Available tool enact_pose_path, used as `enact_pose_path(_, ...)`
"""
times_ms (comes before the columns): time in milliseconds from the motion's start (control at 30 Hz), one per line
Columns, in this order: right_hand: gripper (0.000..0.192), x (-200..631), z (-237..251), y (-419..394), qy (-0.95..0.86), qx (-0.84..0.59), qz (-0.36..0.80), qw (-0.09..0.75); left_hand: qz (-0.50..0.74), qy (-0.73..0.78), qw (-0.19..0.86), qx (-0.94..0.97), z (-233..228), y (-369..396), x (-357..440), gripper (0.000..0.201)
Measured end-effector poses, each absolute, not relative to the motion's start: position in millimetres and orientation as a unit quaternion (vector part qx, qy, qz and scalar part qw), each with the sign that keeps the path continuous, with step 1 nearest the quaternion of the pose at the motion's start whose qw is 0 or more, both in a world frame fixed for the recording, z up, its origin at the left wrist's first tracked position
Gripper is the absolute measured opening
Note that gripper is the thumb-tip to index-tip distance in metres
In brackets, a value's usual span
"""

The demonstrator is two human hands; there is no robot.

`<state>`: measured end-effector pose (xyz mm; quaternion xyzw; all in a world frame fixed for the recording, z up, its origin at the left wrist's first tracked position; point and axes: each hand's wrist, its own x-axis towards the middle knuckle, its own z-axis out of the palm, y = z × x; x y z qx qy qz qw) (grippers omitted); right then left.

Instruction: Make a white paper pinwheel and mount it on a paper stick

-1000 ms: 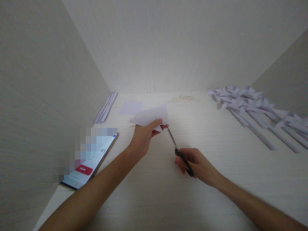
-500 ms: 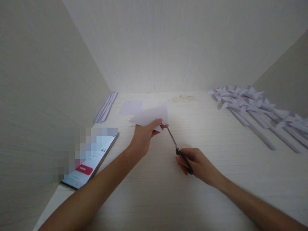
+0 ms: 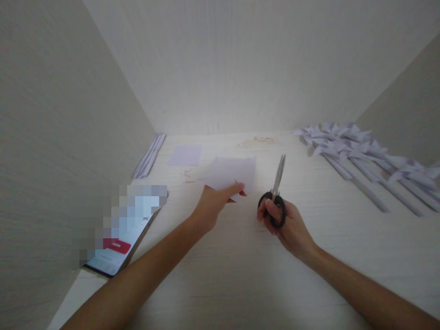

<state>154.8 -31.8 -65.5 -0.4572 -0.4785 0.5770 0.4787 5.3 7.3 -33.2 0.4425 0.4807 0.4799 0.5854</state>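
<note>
Paper (image 3: 229, 173) left (image 3: 215, 204), scissors (image 3: 276, 192) right (image 3: 287, 222)

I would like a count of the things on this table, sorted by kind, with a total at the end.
Scissors, in the right hand: 1
Loose paper sheets: 2, one in the left hand, one square lying flat
Phone: 1
Bundle of paper strips: 1
Heap of paper pinwheels: 1 heap, single pinwheels too overlapped to count
Total: 6
</note>
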Motion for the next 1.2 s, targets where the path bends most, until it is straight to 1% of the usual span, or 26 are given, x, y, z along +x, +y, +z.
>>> enact_pose_path(67, 0.025, 156.4, -67.3, -28.0, -0.446, -0.462, 0.559, 0.525, 0.457, 0.485, 0.575, 0.475, -37.4, 2.1, 9.8, 0.018)
enact_pose_path(167, 0.021, 157.7, -68.2, -24.4, -0.407, -0.472, 0.543, 0.563, 0.447, 0.487, 0.555, 0.505, -39.2, -3.2, 13.9, 0.021)
enact_pose_path(333, 0.022, 157.8, -68.4, -23.5, -0.369, -0.490, 0.541, 0.576, 0.436, 0.465, 0.542, 0.547, -40.3, -6.4, 14.0, 0.017)
enact_pose_path(433, 0.023, 158.2, -67.7, -23.0, -0.370, -0.499, 0.519, 0.587, 0.438, 0.468, 0.537, 0.548, -43.0, -4.0, 11.7, 0.023)
enact_pose_path(500, 0.023, 158.6, -67.5, -22.4, -0.375, -0.499, 0.502, 0.599, 0.433, 0.483, 0.554, 0.522, -43.0, 1.1, 8.2, 0.029)
enact_pose_path(567, 0.023, 159.0, -67.7, -21.9, -0.377, -0.498, 0.493, 0.606, 0.431, 0.481, 0.601, 0.471, -40.8, 8.6, 2.9, 0.030)
enact_pose_path(633, 0.022, 159.2, -68.0, -21.7, -0.376, -0.495, 0.495, 0.608, 0.450, 0.438, 0.635, 0.451, -37.7, 16.6, -3.2, 0.027)
enact_pose_path(700, 0.021, 159.4, -67.8, -21.6, -0.371, -0.491, 0.500, 0.609, 0.447, 0.430, 0.645, 0.446, -35.0, 22.8, -8.8, 0.021)
enact_pose_path(833, 0.020, 160.0, -65.0, -20.1, -0.348, -0.496, 0.498, 0.621, 0.366, 0.444, 0.672, 0.466, -33.0, 26.1, -14.6, 0.016)
enact_pose_path(933, 0.019, 161.4, -62.9, -17.6, -0.323, -0.498, 0.501, 0.630, 0.301, 0.424, 0.688, 0.506, -33.8, 22.7, -14.6, 0.016)
enact_pose_path(1000, 0.017, 162.5, -62.3, -16.1, -0.319, -0.493, 0.503, 0.634, 0.283, 0.415, 0.689, 0.522, -34.9, 19.1, -12.7, 0.020)
enact_pose_path(1100, 0.016, 163.4, -62.5, -14.9, -0.315, -0.483, 0.510, 0.638, 0.287, 0.391, 0.704, 0.519, -37.1, 12.7, -7.7, 0.033)
enact_pose_path(1200, 0.017, 164.0, -62.8, -14.7, -0.305, -0.474, 0.521, 0.641, 0.276, 0.347, 0.742, 0.503, -38.9, 7.3, -2.7, 0.037)
